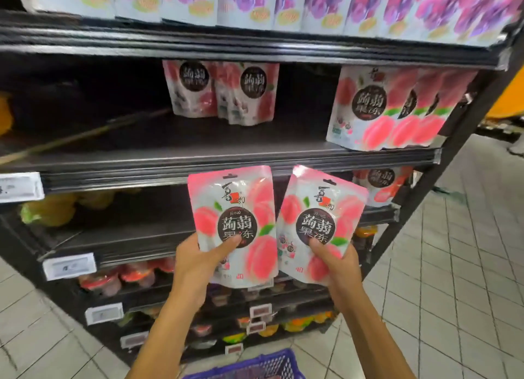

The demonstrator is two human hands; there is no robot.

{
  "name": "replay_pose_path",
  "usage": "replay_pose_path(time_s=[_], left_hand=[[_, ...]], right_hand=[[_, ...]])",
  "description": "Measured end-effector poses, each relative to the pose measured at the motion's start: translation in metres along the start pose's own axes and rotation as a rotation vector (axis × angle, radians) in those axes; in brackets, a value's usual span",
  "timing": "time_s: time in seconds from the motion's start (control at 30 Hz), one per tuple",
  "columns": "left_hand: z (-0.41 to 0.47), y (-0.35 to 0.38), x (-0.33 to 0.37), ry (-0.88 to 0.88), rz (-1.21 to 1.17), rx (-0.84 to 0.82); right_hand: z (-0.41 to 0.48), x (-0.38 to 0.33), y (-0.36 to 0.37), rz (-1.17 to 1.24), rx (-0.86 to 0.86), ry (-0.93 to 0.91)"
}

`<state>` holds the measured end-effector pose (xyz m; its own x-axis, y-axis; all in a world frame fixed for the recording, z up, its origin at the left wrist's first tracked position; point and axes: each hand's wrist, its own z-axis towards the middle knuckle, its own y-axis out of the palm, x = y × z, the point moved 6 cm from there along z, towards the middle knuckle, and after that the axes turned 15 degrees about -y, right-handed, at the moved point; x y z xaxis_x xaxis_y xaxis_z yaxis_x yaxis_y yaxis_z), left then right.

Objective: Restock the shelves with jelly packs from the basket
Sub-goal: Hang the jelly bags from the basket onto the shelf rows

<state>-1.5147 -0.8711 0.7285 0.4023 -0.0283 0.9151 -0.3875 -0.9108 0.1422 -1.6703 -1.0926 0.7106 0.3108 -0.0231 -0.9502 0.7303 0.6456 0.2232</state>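
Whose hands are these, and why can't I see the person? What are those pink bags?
No machine here. A person wears a camera on the head, so you see only their arms from above. The left hand holds one pink peach jelly pack, the right hand holds another pack. Before them is a dark shop shelf with more peach packs standing at its right end and a few packs further back. Purple packs fill the shelf above. A blue basket peeks in at the bottom.
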Motion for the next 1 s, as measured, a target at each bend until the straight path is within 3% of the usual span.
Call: replay_pose_path(time_s=[0.4,0.63,1.0], left_hand=[[0.01,0.072,0.083,0.178,0.006,0.003],[0.015,0.112,0.1,0.22,-0.016,-0.035],[0.018,0.122,0.119,0.311,0.006,0.038]], right_hand=[[0.096,-0.099,-0.019,-0.203,-0.017,-0.346],[0.147,-0.122,-0.021,-0.236,-0.034,-0.399],[0.193,-0.146,0.016,-0.187,-0.018,-0.567]])
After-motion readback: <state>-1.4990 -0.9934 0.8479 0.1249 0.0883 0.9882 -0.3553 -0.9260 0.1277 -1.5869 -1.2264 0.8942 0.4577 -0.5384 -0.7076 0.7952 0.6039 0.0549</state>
